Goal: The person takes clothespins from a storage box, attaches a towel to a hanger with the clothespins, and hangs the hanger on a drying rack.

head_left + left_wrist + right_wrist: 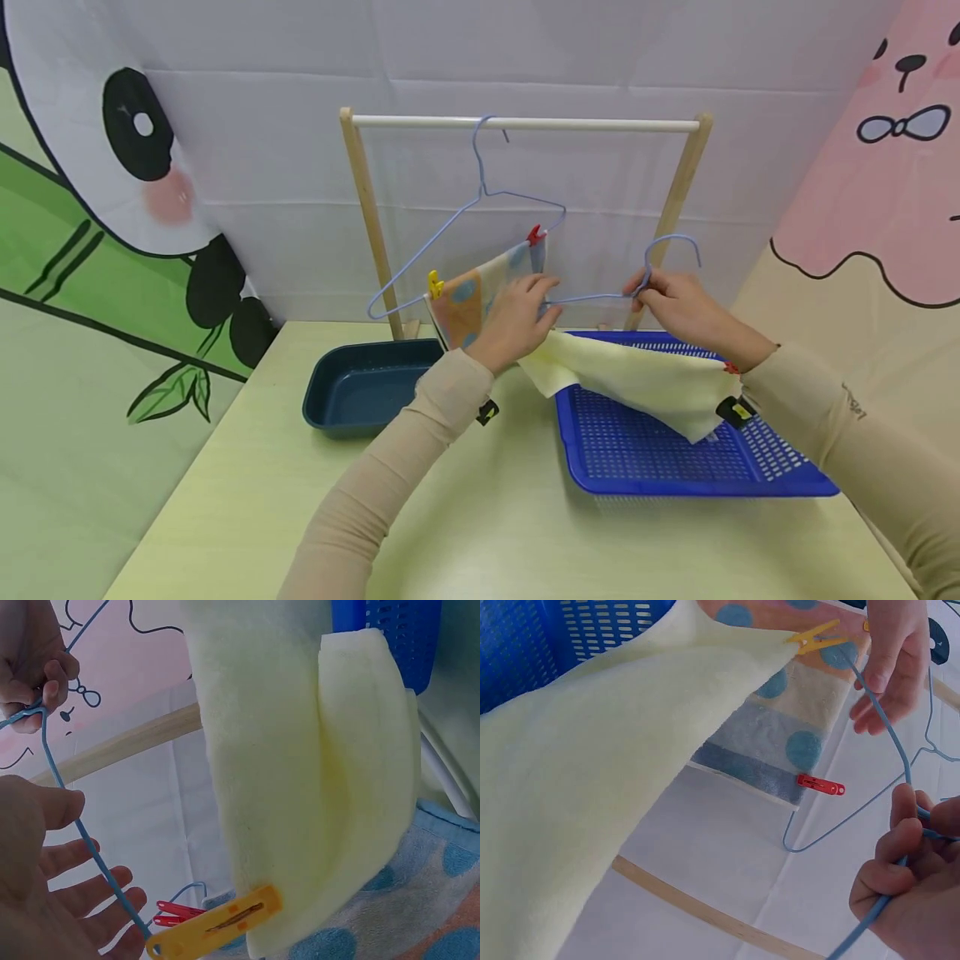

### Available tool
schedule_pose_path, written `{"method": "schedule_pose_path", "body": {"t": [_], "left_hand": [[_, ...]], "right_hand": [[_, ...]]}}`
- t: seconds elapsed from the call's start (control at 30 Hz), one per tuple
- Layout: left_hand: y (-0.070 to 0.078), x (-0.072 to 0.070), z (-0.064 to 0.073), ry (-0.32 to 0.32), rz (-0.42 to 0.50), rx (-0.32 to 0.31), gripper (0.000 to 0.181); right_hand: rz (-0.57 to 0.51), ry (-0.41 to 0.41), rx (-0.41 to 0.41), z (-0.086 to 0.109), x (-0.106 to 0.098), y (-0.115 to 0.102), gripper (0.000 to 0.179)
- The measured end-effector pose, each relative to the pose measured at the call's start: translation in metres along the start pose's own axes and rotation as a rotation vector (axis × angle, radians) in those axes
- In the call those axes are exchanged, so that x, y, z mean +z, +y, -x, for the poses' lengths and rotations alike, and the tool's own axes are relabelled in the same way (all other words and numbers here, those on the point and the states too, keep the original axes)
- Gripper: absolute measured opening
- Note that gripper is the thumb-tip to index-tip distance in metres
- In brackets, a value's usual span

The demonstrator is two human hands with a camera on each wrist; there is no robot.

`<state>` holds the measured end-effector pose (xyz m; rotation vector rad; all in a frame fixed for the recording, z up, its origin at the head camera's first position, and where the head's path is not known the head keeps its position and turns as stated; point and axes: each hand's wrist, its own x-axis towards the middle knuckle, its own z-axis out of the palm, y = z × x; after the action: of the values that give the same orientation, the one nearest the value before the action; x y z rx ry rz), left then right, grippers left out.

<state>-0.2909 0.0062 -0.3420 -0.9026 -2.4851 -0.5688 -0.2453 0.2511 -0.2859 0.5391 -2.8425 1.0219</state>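
Note:
A blue wire hanger [592,297] is pinched at its neck by my right hand [686,308]. My left hand [517,321] is by the hanger's left arm, its fingers loosely extended, with the wire crossing between thumb and fingers in the left wrist view. From this hanger droops a pale yellow towel [637,375], held by a yellow clothespin [217,922] at one corner and a red clothespin [731,367] at the other end. Behind my left hand, a second hanger [480,194] bears a patterned towel [461,304] with a yellow clothespin [436,285] and a red clothespin [536,236].
The second hanger hooks over the white rod [600,125] of a wooden-legged rack [371,217]. Below the yellow towel lies a blue perforated basket [637,483]. A dark teal basin [352,429] stands at left on the table [465,533]. Printed cloth backs the table.

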Motion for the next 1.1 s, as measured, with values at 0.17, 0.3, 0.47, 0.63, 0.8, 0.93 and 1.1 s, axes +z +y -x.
{"method": "schedule_pose_path", "body": {"t": [0.17, 0.3, 0.47, 0.63, 0.8, 0.93, 1.1], "left_hand": [[-0.001, 0.002, 0.002, -0.056, 0.032, -0.049, 0.043], [-0.002, 0.003, 0.003, -0.052, 0.083, -0.07, 0.043], [-0.004, 0.006, 0.006, -0.037, 0.149, -0.068, 0.039], [-0.005, 0.006, 0.006, -0.025, 0.198, -0.069, 0.033], [-0.002, 0.002, 0.006, 0.033, 0.239, -0.012, 0.019], [0.001, -0.001, 0.006, 0.093, 0.229, 0.05, 0.019], [0.008, -0.009, 0.009, 0.137, 0.232, 0.047, 0.02]], "right_hand": [[0.028, 0.059, -0.044, -0.003, 0.0, -0.002, 0.032], [0.051, 0.107, -0.088, -0.005, 0.001, -0.004, 0.031], [0.063, 0.133, -0.113, -0.006, -0.001, -0.004, 0.028], [0.105, 0.154, -0.182, -0.007, -0.005, -0.001, 0.025], [0.149, 0.24, -0.239, -0.012, -0.007, 0.002, 0.025], [0.176, 0.287, -0.276, -0.014, -0.01, 0.001, 0.027], [0.222, 0.322, -0.307, -0.016, -0.012, -0.004, 0.03]]}}
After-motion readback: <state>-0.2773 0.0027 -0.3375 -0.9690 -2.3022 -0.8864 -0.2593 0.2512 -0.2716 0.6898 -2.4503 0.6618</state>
